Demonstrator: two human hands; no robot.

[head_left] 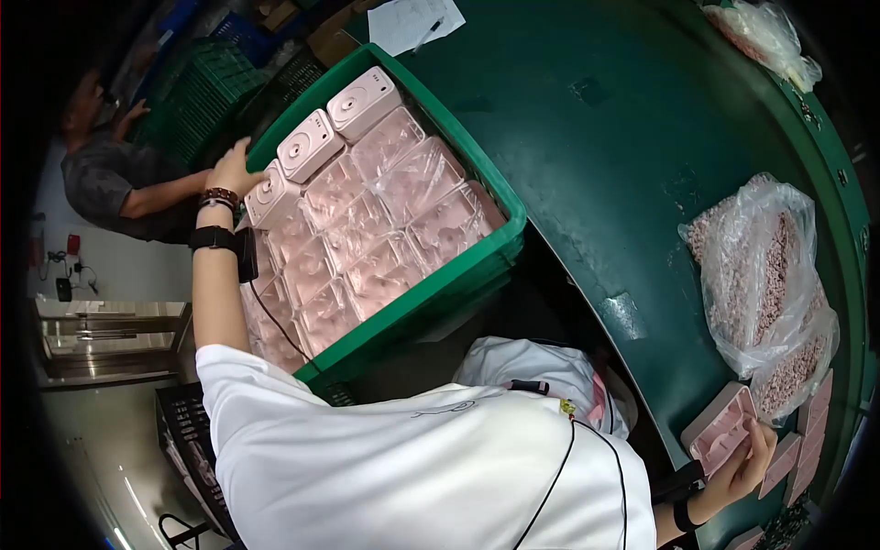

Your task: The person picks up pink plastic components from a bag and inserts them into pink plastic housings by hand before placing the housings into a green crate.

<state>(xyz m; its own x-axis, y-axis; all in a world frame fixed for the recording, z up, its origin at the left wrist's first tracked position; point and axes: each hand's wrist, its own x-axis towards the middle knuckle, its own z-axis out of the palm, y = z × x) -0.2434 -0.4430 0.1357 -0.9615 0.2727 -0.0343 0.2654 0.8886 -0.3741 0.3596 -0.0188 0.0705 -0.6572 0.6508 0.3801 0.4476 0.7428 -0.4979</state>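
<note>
My left hand (236, 174) is at the far left rim of a green plastic crate (417, 318), its fingers spread apart. Its thumb reaches to the corner of a pale pink plastic housing (271, 196) that has a round hole in its face. Two like housings (310, 145) stand beside it along the crate's far side. Clear-wrapped pink pieces (357, 234) fill the rest of the visible layer in rows. At the lower right, my right hand (747, 465) grips the edge of an open pink plastic shell (701, 423) on the green table, hollow side showing.
Clear bags of small pinkish parts (761, 266) lie on the green table (568, 156). Flat pink pieces (808, 449) lie near my right hand. Paper (412, 23) with a pen is at the table's far end. Another person (128, 183) works beyond the crate, near green baskets (197, 101).
</note>
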